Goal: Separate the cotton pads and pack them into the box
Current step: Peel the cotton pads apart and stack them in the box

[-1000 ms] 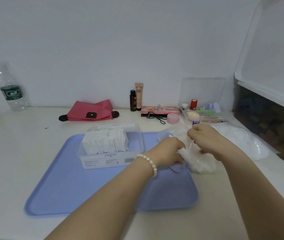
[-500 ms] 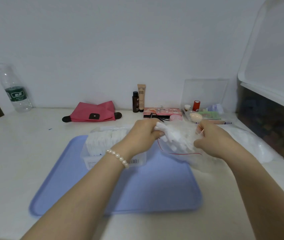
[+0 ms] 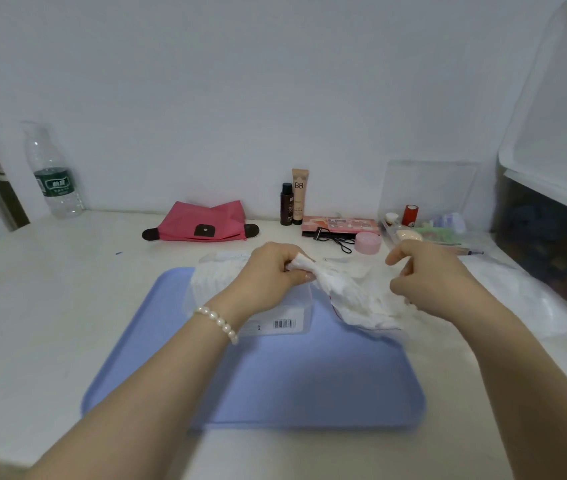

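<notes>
Both hands are working mid-frame: my left hand [image 3: 275, 271] is pinching cotton pads [image 3: 301, 263] free while my right hand [image 3: 424, 275] is gripping their bag [image 3: 361, 303], steadying it.

Cotton pads in my grip: I see a small white bunch [image 3: 301, 263] pinched by my left hand [image 3: 271, 271], held above the box's right end.
Bag of pads: I see a clear plastic bag [image 3: 361, 299] full of crumpled white pads, held at its right side by my right hand [image 3: 424, 275], over the tray's far right corner.
Box: I see a clear plastic box [image 3: 275, 320], barcode label on its near wall, on the blue tray [image 3: 309, 386] near its far edge.
Packed pads: I see a white row [image 3: 216, 278] standing on edge at the box's left end.
</notes>
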Motion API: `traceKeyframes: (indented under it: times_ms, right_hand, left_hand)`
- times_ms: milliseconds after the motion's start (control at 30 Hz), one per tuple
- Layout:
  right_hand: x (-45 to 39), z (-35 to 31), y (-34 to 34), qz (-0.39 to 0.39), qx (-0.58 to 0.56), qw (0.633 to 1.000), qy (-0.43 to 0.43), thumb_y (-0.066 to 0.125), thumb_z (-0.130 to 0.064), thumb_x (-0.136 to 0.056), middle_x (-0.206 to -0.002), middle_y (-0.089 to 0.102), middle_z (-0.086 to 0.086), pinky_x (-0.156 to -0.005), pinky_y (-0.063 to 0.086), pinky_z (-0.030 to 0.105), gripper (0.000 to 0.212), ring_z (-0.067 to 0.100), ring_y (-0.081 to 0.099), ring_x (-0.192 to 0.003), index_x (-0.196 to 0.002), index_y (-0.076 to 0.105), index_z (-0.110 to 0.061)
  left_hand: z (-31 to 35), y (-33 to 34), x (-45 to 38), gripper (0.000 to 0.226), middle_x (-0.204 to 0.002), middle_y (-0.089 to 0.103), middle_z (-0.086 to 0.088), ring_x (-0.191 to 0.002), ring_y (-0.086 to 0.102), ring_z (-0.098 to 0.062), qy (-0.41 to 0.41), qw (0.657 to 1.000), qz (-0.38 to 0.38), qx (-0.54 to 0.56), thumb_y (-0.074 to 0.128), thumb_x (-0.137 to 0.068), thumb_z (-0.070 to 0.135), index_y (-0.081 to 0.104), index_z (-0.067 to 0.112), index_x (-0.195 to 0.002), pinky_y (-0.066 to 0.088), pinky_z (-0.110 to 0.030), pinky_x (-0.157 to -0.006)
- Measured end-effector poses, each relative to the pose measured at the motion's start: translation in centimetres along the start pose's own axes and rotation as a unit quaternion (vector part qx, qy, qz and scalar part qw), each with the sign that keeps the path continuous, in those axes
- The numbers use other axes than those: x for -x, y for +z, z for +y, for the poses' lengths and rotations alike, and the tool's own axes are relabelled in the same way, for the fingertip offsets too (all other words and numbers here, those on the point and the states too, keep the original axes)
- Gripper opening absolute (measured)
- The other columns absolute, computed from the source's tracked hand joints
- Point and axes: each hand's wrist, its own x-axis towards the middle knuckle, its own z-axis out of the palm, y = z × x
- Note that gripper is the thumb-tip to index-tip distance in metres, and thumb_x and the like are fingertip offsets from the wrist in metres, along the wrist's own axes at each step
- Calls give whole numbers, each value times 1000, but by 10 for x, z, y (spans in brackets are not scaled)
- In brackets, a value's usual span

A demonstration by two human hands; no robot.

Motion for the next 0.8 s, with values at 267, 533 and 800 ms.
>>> traceKeyframes:
  times_ms: [267,533,800]
  right_hand:
    - [8,-5,6,-24,-9,997,-73,57,1,-76,-86,54,-1,-60,41,24,51,9,52,-70,-116,57,-30]
    - [5,-12,12,-80,77,987,-120,65,-13,-81,-135,36,-2,-106,31,34,44,18,29,-130,-119,61,-35]
    - [-14,-28,16,-118,82,984,-108,59,-27,-84,-145,35,0,-109,28,40,39,24,25,-135,-123,57,-32]
  left_hand:
    - [2,17,-1,14,-97,72,-13,-93,65,-29,121,970,-48,-203,63,-79,-5,74,2,-84,49,-38,-84]
    - [-1,4,-1,18,-104,71,-13,-99,66,-22,113,989,15,-96,68,-75,-10,75,1,-87,46,-17,-89]
    - [2,-3,2,24,-104,69,-8,-96,63,-11,22,999,1,25,60,-71,-19,74,-2,-80,47,-11,-85]
